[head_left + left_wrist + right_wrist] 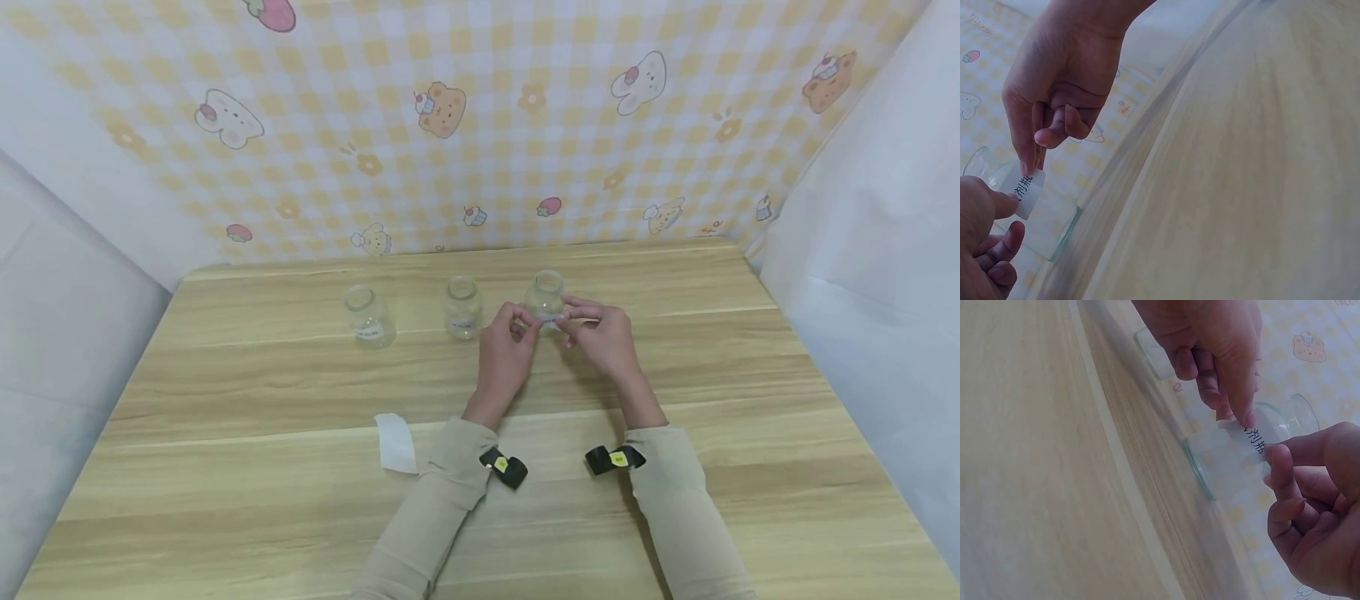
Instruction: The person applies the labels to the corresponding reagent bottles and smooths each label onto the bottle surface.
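A clear glass jar (548,288) stands upright on the wooden table between the two hands. Across its front lies a white label (1255,441) printed with dark characters. My left hand (507,354) pinches the label's left end, thumb on its face. At the right end, my right hand (604,335) pinches the label between thumb and finger, close to the glass. Both thumbs show on the label in the wrist views, with the other fingers bent. Whether the label's ends are stuck to the glass, I cannot tell.
Two more labelled jars stand left of the hands, a nearer one (462,308) and a farther one (369,317). A white paper piece (396,443) lies beside the left forearm. Behind the table (262,500) hangs a checked cloth (487,167).
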### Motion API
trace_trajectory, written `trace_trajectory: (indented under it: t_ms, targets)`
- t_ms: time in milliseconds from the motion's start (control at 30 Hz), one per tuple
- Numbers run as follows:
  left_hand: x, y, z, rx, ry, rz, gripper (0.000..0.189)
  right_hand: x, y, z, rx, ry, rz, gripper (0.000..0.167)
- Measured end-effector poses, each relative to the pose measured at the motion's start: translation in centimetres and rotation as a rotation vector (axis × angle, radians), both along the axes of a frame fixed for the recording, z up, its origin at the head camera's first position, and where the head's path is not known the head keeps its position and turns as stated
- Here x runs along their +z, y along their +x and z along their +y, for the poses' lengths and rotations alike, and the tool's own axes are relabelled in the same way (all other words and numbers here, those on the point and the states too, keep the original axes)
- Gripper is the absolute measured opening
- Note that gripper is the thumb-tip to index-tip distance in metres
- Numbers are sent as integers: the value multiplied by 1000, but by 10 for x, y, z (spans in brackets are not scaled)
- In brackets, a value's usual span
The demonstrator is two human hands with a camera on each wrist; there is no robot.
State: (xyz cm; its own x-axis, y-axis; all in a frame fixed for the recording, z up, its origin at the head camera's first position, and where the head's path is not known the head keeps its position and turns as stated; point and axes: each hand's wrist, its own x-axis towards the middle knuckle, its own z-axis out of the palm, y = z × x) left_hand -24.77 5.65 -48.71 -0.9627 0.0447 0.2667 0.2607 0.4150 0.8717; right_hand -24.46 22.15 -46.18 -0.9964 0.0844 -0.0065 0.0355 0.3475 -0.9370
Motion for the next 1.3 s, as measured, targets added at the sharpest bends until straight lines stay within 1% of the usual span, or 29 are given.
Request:
trace_trajectory:
  t_ms: [333,767,1000,1300]
  targets:
    - [-2,-2,0,-15,-9,24,21,-1,-1,0,-16,-30,-13,17]
    - [-2,-2,1,-29,-4,18,26,-4,-1,0,-24,-45,-1,17]
    - [-4,-3,0,-43,3,12,28,-5,-2,0,-50,-83,-20,18]
    - [-4,-2,-1,-45,-6,32,30,-7,-5,5,-36,-93,-69,23]
